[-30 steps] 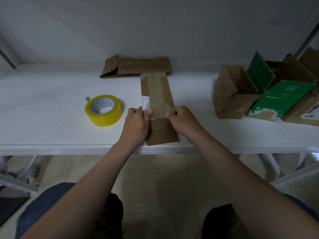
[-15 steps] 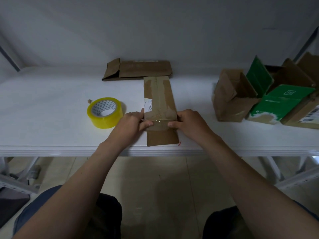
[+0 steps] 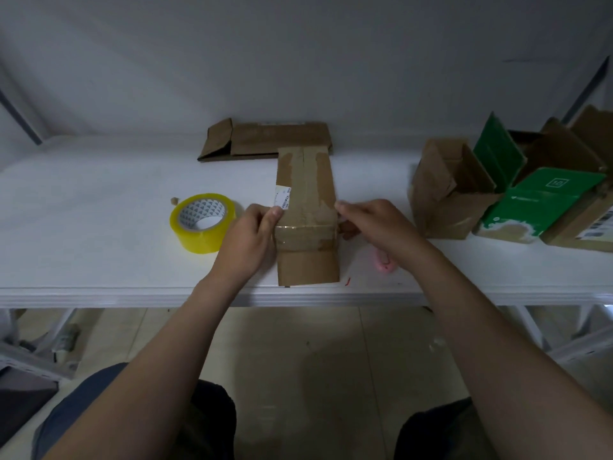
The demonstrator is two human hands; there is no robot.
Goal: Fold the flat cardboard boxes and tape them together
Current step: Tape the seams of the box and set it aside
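Observation:
A long brown cardboard box [image 3: 305,190] lies lengthwise on the white table [image 3: 99,207], its near flap reaching the front edge. A strip of clear tape [image 3: 303,232] crosses its top near me. My left hand [image 3: 248,237] grips the box's left side, thumb on the top edge by a white label [image 3: 282,197]. My right hand [image 3: 373,224] holds the right side at the tape's end, fingertips on the top corner and thumb against the side wall. A yellow tape roll [image 3: 202,222] stands left of my left hand.
A flattened cardboard box [image 3: 268,139] lies at the back by the wall. Folded brown box [image 3: 447,187] and green-printed boxes [image 3: 544,200] crowd the right end. A small pink object [image 3: 384,265] lies under my right wrist. My knees show below the table edge.
Both hands slid apart from the middle of the tape strip out to the box's two sides. The pink object near my right wrist came into view.

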